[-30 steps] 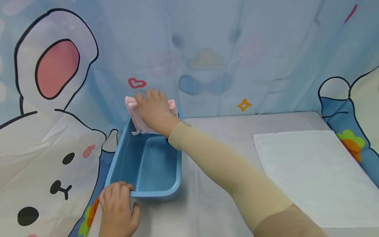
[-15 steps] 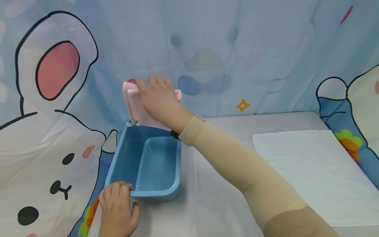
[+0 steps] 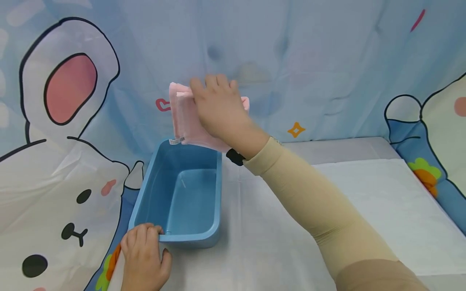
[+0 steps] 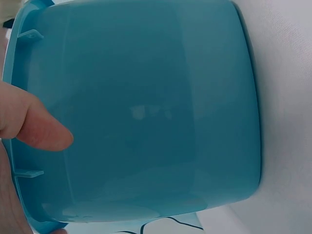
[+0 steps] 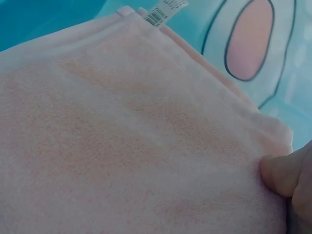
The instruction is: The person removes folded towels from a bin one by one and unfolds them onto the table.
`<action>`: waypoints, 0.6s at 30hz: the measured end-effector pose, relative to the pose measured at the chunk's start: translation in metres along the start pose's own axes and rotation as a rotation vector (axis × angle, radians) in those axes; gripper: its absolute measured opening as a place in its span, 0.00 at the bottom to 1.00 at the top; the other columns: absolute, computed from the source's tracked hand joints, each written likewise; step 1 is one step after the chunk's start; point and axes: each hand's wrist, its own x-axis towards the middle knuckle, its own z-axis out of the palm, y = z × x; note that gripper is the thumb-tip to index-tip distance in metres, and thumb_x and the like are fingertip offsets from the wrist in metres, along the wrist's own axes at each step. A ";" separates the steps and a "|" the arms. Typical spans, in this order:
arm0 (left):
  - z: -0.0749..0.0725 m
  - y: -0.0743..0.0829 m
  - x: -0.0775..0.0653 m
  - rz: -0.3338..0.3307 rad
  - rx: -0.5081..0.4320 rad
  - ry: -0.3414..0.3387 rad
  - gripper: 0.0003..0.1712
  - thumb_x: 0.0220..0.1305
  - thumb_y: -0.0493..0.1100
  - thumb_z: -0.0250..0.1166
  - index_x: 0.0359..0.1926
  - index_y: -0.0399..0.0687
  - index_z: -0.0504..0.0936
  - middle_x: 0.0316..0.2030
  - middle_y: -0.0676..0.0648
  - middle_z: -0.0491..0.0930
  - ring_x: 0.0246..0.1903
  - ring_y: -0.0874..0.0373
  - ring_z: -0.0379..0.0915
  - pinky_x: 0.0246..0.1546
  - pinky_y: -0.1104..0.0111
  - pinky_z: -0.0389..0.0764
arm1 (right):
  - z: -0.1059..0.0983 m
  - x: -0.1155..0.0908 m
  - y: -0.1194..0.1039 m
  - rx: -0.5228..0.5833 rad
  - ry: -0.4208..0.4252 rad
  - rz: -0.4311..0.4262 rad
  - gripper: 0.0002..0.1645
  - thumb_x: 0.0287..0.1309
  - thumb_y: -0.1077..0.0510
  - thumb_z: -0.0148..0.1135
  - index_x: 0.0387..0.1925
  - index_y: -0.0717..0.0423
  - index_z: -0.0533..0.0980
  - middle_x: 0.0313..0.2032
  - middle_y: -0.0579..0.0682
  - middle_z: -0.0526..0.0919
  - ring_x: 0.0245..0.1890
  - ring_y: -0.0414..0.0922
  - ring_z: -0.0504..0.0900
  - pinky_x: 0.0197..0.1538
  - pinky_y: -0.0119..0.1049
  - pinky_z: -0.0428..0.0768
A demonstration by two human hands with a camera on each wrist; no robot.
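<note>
A folded pink towel (image 3: 189, 121) with a small white label hangs from my right hand (image 3: 222, 109), which grips its upper edge. In the head view it hangs over the far end of a blue plastic bin (image 3: 196, 202). The right wrist view shows the thumb pressed on the soft towel (image 5: 122, 122), its printed label (image 5: 163, 12) sticking out at a corner. My left hand (image 3: 145, 256) holds the bin's near left corner, fingers over the rim. In the left wrist view its thumb (image 4: 48, 131) lies against the bin's outer wall (image 4: 146, 107).
A flat white cloth or pad (image 3: 393, 210) lies on the right side of the white-covered table (image 3: 255, 250). A blue cartoon-printed curtain (image 3: 327, 60) stands behind, and a printed rabbit (image 3: 54, 202) covers the left side.
My right hand has raised the pink towel up out of the bin's far end and moved it to the right. The left hand stays on the bin's corner.
</note>
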 end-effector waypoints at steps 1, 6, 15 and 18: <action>0.001 0.000 0.000 0.001 -0.001 0.002 0.21 0.42 0.33 0.68 0.42 0.41 0.77 0.43 0.38 0.76 0.51 0.39 0.66 0.55 0.42 0.61 | -0.001 -0.003 0.004 0.006 0.006 0.006 0.13 0.83 0.54 0.37 0.55 0.54 0.67 0.42 0.55 0.71 0.44 0.52 0.67 0.45 0.46 0.65; 0.004 -0.001 0.002 0.007 -0.004 0.008 0.21 0.43 0.34 0.68 0.43 0.42 0.76 0.43 0.38 0.75 0.51 0.39 0.66 0.56 0.42 0.61 | 0.000 -0.022 0.028 0.053 0.038 0.027 0.15 0.86 0.51 0.37 0.49 0.56 0.65 0.38 0.55 0.67 0.41 0.54 0.64 0.43 0.47 0.59; 0.007 0.000 0.005 0.004 -0.017 0.018 0.20 0.43 0.33 0.67 0.42 0.41 0.77 0.42 0.38 0.75 0.50 0.39 0.66 0.56 0.42 0.61 | 0.025 -0.067 0.059 0.003 0.040 0.001 0.16 0.86 0.50 0.43 0.42 0.58 0.63 0.34 0.55 0.63 0.36 0.53 0.59 0.39 0.45 0.53; 0.008 0.000 0.005 0.002 -0.018 0.015 0.21 0.42 0.33 0.67 0.42 0.41 0.77 0.42 0.38 0.75 0.50 0.39 0.66 0.56 0.42 0.61 | 0.035 -0.082 0.065 -0.020 0.059 -0.010 0.16 0.85 0.51 0.46 0.40 0.58 0.63 0.32 0.54 0.62 0.34 0.52 0.59 0.37 0.45 0.52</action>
